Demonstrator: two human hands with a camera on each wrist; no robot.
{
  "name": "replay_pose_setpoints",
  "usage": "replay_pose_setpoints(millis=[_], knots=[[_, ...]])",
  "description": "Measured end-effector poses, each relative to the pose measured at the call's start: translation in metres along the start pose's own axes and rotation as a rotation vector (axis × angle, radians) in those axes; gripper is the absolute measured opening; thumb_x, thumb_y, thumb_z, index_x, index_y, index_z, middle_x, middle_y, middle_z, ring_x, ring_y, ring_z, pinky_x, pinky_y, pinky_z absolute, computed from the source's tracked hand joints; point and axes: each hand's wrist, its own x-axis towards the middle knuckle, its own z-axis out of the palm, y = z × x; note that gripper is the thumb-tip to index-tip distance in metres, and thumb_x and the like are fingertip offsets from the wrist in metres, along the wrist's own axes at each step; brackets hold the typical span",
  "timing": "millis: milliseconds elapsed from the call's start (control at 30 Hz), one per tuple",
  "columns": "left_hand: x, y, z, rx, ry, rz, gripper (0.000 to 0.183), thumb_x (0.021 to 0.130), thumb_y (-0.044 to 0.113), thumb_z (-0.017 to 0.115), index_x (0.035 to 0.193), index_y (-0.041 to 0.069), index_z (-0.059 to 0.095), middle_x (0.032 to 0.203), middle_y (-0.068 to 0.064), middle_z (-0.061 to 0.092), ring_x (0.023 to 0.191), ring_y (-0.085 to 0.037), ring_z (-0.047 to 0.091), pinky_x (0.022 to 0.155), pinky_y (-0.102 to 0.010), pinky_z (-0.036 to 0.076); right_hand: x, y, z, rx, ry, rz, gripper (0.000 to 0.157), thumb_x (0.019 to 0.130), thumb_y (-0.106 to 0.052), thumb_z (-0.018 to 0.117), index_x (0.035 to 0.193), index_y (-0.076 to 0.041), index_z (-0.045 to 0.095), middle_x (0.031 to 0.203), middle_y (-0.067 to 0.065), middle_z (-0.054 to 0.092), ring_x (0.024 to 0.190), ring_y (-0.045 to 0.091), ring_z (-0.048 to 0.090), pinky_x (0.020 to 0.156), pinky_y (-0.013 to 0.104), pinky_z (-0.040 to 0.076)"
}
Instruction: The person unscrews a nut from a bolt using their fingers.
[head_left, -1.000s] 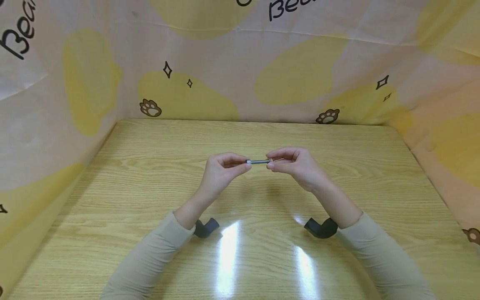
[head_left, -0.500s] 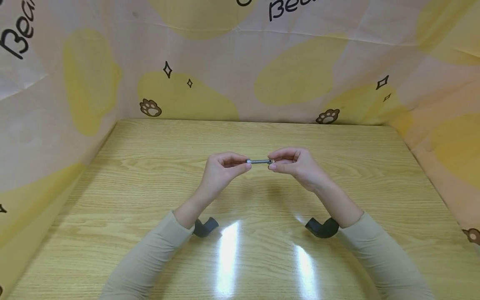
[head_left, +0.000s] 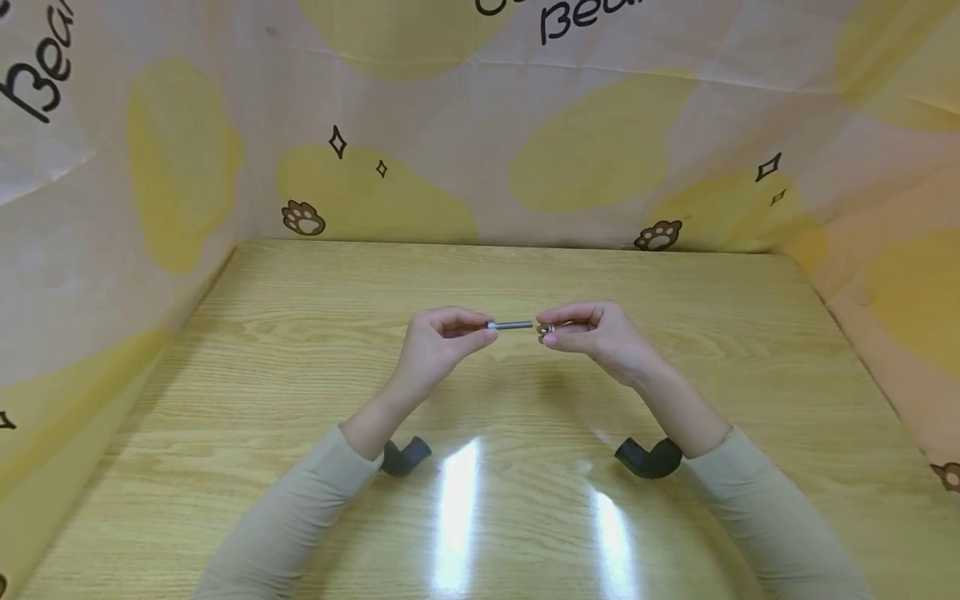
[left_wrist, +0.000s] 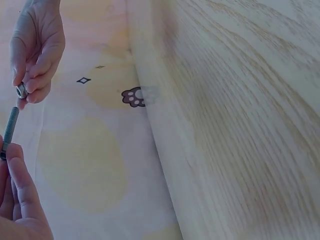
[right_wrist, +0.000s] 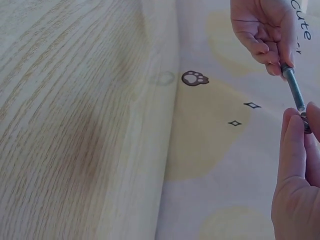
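Above the table, my left hand [head_left: 438, 346] pinches a silver bolt [head_left: 513, 325] by its head, with the threaded shank pointing right. My right hand [head_left: 600, 337] pinches a small metal nut [head_left: 545, 330] between thumb and fingers. A narrow gap separates the bolt's tip from the nut in the head view. The left wrist view shows the bolt [left_wrist: 11, 127] below the nut [left_wrist: 21, 90], its thread bare along the shank. From the right wrist, the bolt [right_wrist: 294, 87] points down at the nut [right_wrist: 306, 123], which fingers partly hide.
Beneath both hands spreads a wood-grain table [head_left: 337, 275]. A patterned cloth [head_left: 480, 150] stands behind it and along both sides. Black curved wrist mounts [head_left: 648, 458] jut inward beside the sleeves. Two bright reflections lie on the tabletop near the front.
The bolt's tip was at the nut before; now the two are apart. The left hand has shifted slightly left with the bolt, the right hand slightly right with the nut.
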Motion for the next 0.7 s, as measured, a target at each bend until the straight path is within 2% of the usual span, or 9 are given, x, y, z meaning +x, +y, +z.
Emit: replay_pose_setpoints(millis=[267,433,700], knots=[[0.0,-0.006,-0.004,0.04,-0.002,-0.016,0.018,0.081,0.004,0.071,0.096,-0.005,0.069,0.091,-0.013,0.069,0.076,-0.018,0.065,0.069,-0.027,0.054,0.005,0.006,0.0,0.012,0.017,0.038,0.026,0.081,0.008,0.064,0.107,0.008,0.062,0.088,0.003,0.071,0.085,0.017,0.067,0.081,0.029,0.053],[0.003,-0.007,-0.004,0.049,-0.009,-0.018,0.017,0.081,0.004,0.071,0.096,-0.005,0.069,0.091,-0.014,0.069,0.076,-0.017,0.065,0.07,-0.026,0.054,0.004,0.007,-0.003,0.02,0.043,0.047,0.022,0.08,0.009,0.064,0.101,0.001,0.067,0.09,0.006,0.07,0.085,0.017,0.067,0.08,0.028,0.053],[0.006,-0.007,-0.006,0.087,0.008,-0.044,0.016,0.081,0.005,0.071,0.095,-0.002,0.069,0.092,-0.012,0.07,0.077,-0.018,0.065,0.07,-0.028,0.055,0.003,0.009,-0.01,-0.002,0.067,0.057,0.022,0.079,0.009,0.066,0.101,0.003,0.065,0.089,0.005,0.07,0.083,0.013,0.067,0.079,0.027,0.053]])
